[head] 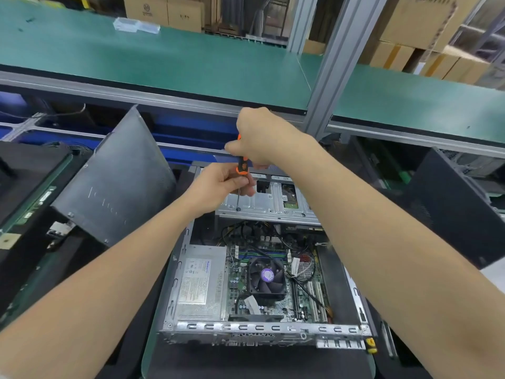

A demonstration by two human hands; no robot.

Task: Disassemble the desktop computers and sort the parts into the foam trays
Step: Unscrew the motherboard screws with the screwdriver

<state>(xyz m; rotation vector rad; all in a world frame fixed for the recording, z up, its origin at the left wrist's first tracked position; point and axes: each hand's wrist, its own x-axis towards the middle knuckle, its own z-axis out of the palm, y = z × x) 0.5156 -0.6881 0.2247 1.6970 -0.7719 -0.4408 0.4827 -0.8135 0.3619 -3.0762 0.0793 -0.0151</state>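
Observation:
An opened desktop computer case (175, 285) lies flat in front of me, showing its power supply (200, 285), motherboard and a black CPU fan (266, 279). At its far end sits a silver drive cage (273, 203). An orange-and-black screwdriver (241, 166) stands upright, its tip on a screw at the cage's left end. My right hand (262, 135) grips the top of the handle. My left hand (224, 184) pinches the lower handle and shaft.
The removed grey side panel (117, 184) leans to the left of the case. Black trays and circuit boards (30, 192) lie at far left. Another black computer case (451, 203) stands at right. A green shelf (169, 64) runs overhead on an aluminium post (332, 64).

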